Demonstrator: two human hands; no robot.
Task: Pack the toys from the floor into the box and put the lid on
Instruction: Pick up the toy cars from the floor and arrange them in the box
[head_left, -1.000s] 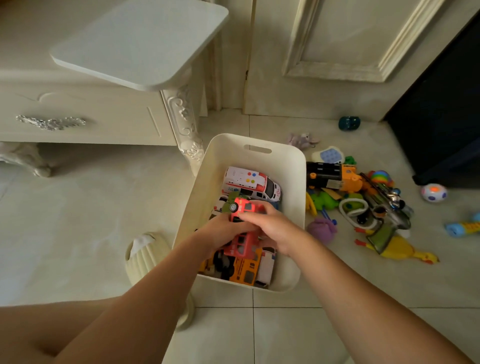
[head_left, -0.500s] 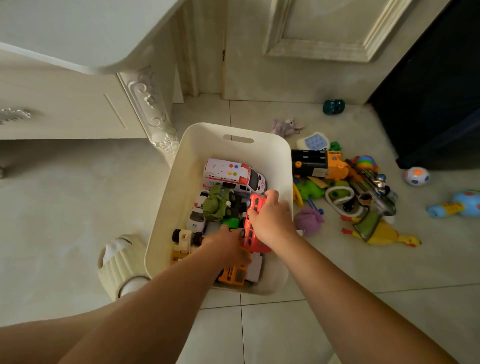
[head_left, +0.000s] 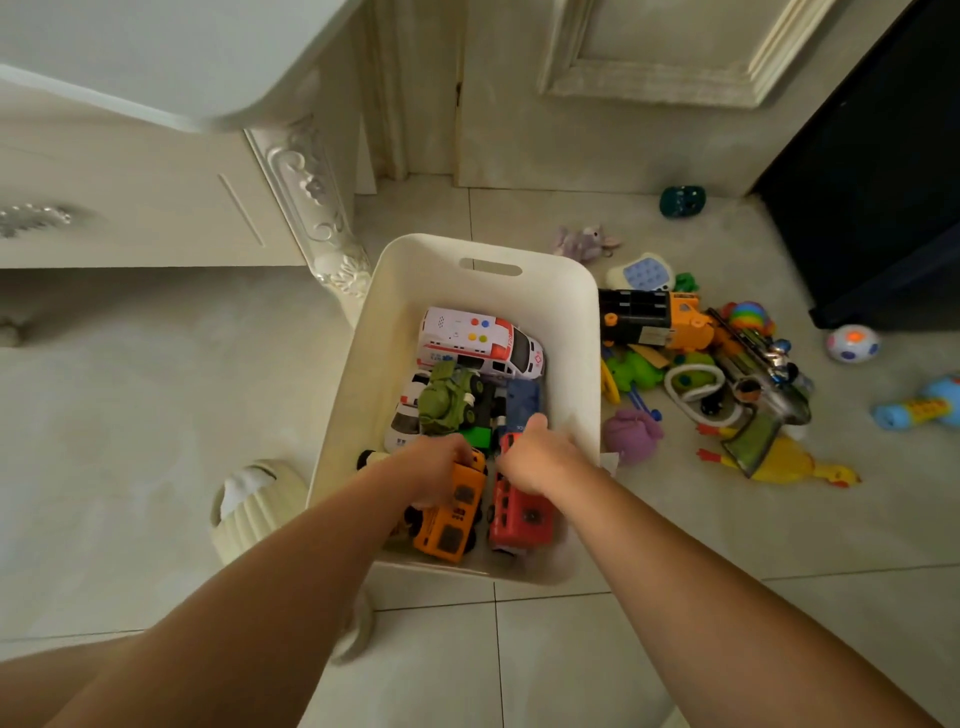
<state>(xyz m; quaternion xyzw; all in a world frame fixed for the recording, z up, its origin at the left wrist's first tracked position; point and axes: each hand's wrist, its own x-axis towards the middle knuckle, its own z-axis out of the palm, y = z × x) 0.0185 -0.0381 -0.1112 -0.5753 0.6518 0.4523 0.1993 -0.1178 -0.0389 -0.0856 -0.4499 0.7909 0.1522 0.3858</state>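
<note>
A white plastic box (head_left: 576, 312) stands on the tiled floor, holding several toy vehicles. A white ambulance (head_left: 480, 345) lies at its far end, a green truck (head_left: 447, 397) in the middle. My left hand (head_left: 434, 475) rests on an orange bus (head_left: 452, 525) at the near end. My right hand (head_left: 537, 457) grips a red bus (head_left: 519, 517) lying beside the orange one. Right of the box a heap of toys covers the floor: a black and orange truck (head_left: 654, 319), a purple plush (head_left: 631, 434), a yellow rubber chicken (head_left: 784, 462). No lid is in view.
A white cabinet with a carved leg (head_left: 311, 202) stands just left of the box. A dark cabinet (head_left: 883, 171) stands at the right. A spotted ball (head_left: 852, 343), a blue toy (head_left: 919, 405) and a teal toy (head_left: 683, 200) lie apart. My slippered foot (head_left: 254, 504) is left of the box.
Both hands have gone down to the box's near end. The red bus went from held above the toys to lying beside the orange bus, which now faces lengthwise.
</note>
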